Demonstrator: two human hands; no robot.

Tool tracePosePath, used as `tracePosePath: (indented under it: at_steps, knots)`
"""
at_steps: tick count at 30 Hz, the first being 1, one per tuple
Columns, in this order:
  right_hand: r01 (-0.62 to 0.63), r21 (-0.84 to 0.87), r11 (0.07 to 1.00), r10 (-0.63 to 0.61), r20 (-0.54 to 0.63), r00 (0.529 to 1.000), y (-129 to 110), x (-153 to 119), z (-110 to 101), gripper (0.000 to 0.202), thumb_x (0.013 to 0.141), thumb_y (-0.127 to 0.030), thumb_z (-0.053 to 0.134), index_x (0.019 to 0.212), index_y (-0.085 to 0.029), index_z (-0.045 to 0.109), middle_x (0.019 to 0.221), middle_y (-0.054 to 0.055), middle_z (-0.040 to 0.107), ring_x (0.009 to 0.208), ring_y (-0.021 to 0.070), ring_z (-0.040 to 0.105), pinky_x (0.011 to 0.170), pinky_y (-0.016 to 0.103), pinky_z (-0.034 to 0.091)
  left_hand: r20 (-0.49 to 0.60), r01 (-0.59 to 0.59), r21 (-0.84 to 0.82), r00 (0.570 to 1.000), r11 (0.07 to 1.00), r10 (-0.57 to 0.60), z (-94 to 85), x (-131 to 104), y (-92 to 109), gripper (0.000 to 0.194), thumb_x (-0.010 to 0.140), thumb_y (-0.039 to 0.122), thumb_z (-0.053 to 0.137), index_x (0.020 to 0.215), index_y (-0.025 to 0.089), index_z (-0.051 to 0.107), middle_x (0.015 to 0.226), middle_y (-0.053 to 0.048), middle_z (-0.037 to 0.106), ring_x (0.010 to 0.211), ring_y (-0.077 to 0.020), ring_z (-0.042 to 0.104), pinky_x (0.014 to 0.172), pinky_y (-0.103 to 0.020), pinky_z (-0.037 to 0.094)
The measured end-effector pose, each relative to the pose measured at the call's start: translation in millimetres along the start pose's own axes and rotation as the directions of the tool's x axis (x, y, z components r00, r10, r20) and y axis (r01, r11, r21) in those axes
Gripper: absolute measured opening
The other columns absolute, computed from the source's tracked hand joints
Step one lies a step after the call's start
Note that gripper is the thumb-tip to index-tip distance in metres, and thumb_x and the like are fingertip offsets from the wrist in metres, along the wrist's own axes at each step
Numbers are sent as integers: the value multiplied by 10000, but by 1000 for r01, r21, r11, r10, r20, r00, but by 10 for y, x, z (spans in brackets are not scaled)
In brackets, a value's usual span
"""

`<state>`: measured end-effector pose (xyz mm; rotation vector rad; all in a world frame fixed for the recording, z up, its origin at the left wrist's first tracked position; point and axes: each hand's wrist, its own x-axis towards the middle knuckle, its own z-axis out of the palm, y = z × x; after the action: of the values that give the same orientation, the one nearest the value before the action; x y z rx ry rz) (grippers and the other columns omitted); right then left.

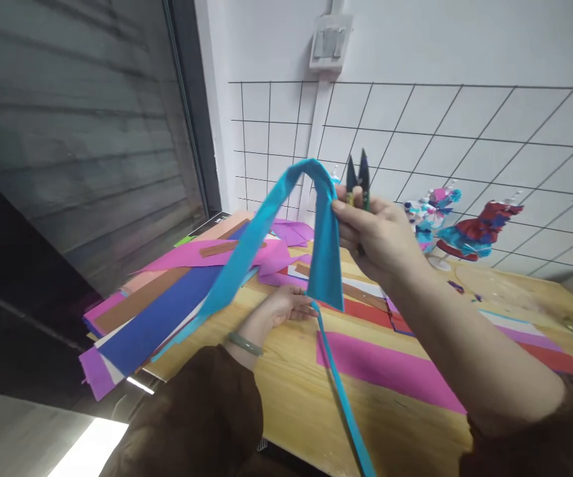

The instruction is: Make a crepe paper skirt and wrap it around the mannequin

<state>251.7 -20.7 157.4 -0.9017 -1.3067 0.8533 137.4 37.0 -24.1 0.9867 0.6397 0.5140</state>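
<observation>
My right hand (365,222) is raised above the table, its fingers closed on a wide blue strip (324,258) that arches over to the left and hangs down on both sides. Small dark snips (358,177) are also in that hand, blades pointing up and apart. Lower down, my left hand (289,306) pinches the end of a narrow blue strip (338,384), which runs down past the table's near edge. A pink strip (385,368) lies flat on the table just right of my left hand.
Stacked coloured strips (161,318) overhang the table's left edge. More strips lie behind my hands and at the right. Small dressed figures (479,228) stand at the back right, before a wire grid (415,132) on the wall. The wooden table (286,397) is beneath.
</observation>
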Motion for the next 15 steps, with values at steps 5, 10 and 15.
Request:
tracePosePath:
  at_steps: [5,10,15]
  knots:
    - [62,-69,996,-57,76,995,349,491,370,202,764,-263,564,944,-170,572,576,-56,430,445,47,394,445,191,359,14,5,-12,1000,1000,-5,-33,37,-28,233,636,265,716,751,120,575,712,-69,674,688,-166,654,665,-281,494]
    - [191,-364,912,-163,107,981,943,859,541,210,786,-237,477,931,-137,592,745,12,581,683,127,538,631,258,443,1,2,-20,1000,1000,-2,-39,55,-48,213,626,234,723,711,127,560,690,-45,662,656,-157,648,649,-280,496]
    - [280,-597,752,-188,213,959,1369,939,490,238,796,-207,467,973,-144,613,970,71,615,910,178,538,808,314,409,-17,7,-16,1000,1000,-7,-27,56,-44,199,643,216,709,726,125,553,677,-44,653,637,-155,646,642,-284,498]
